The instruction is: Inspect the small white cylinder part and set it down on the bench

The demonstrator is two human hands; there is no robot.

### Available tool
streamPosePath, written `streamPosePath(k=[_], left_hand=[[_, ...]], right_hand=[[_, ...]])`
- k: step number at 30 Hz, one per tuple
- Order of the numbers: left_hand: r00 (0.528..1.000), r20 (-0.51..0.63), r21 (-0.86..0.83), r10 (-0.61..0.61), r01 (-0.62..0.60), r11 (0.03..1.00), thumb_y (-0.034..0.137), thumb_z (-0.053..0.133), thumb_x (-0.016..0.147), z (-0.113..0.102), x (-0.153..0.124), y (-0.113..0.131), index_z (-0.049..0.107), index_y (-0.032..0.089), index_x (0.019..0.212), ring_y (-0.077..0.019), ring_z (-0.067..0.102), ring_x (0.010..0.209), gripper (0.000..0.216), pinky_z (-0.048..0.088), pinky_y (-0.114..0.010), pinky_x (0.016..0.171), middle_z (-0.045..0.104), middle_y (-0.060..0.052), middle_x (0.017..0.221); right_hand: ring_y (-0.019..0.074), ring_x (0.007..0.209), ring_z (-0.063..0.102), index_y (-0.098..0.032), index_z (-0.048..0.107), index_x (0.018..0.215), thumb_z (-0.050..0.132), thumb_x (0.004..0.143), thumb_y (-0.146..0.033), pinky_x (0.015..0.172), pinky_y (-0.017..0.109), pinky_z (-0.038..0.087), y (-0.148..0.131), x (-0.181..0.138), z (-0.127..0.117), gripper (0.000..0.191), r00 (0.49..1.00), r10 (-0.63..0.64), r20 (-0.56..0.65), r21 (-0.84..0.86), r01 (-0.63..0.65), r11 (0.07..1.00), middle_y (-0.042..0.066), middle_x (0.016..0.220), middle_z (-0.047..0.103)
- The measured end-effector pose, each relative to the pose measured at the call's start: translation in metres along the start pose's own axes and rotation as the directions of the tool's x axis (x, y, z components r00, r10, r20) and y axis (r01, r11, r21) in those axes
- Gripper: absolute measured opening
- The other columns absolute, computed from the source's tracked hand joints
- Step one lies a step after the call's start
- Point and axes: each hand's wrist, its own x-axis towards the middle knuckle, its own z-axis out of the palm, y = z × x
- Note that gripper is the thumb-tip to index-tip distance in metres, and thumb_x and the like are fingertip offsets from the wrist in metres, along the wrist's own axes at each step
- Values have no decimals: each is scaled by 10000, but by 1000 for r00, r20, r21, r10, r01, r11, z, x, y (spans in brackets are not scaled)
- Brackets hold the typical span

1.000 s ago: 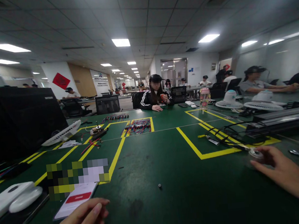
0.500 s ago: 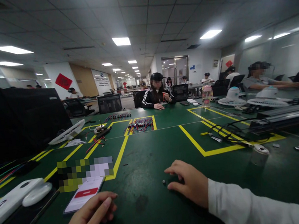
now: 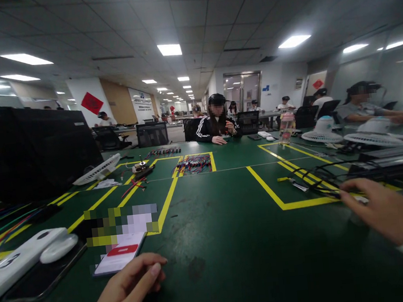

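The left hand (image 3: 126, 293) rests on the green bench (image 3: 225, 244) just beside the phone (image 3: 121, 258), fingers curled loosely with nothing in its grip. Well across the bench from the phone, the right hand (image 3: 384, 208) lies palm-down over black cables (image 3: 315, 177) and yellow tape (image 3: 300, 204); its grip cannot be told

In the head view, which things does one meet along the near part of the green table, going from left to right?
White device → phone → left hand → bare green table → right hand, beside black cables.
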Motion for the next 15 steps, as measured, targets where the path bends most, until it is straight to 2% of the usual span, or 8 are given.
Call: streamPosePath(k=[3, 5, 10, 13, 14, 15], left_hand=[[1000, -15, 10, 7, -6, 1000, 439, 551, 814, 2, 0, -1, 675, 269, 900, -241, 661, 741, 228, 528, -339, 683, 708, 10, 751], [999, -47, 8, 15, -15, 1000, 435, 556, 807, 2, -1, -2, 680, 275, 888, -236, 656, 719, 218, 527, -332, 669, 701, 17, 730], [1000, -20, 40, 18, -17, 999, 447, 569, 789, 0, 0, -6, 698, 293, 871, -245, 661, 719, 217, 529, -328, 662, 706, 16, 730], [999, -27, 35, 26, -25, 999, 431, 571, 793, 0, 1, -6, 695, 294, 867, -240, 660, 710, 199, 526, -325, 654, 707, 19, 729], [999, -38, 28, 26, -25, 999, 425, 574, 790, 1, 0, -5, 695, 292, 858, -239, 660, 707, 192, 525, -324, 653, 708, 21, 726], [999, -49, 21, 22, -21, 1000, 419, 578, 784, 2, -1, -4, 695, 290, 849, -238, 660, 704, 185, 525, -324, 653, 710, 22, 722]], right_hand=[[209, 726, 610, -191, 626, 899, 554, 735, -505, 669, 364, 419, 53, 5, -14, 361, 959, 236, 158, -64, -228, 971, 126, 904, 639], [200, 701, 619, -206, 640, 907, 580, 701, -550, 656, 358, 420, 73, 5, -18, 405, 924, 303, 233, -44, -301, 952, 116, 903, 648], [192, 692, 630, -235, 647, 958, 584, 670, -633, 653, 356, 422, 83, 3, -20, 496, 900, 359, 246, -6, -369, 929, 119, 915, 656], [160, 657, 625, -252, 653, 956, 583, 665, -646, 623, 320, 418, 82, 1, -19, 495, 894, 338, 293, 15, -357, 934, 98, 880, 663], [151, 626, 618, -249, 664, 929, 603, 646, -642, 594, 304, 412, 82, 0, -18, 489, 914, 319, 252, 23, -335, 942, 94, 843, 666], [141, 590, 608, -240, 676, 888, 632, 616, -633, 564, 287, 402, 83, -1, -17, 480, 941, 296, 162, 27, -304, 952, 92, 800, 667]])
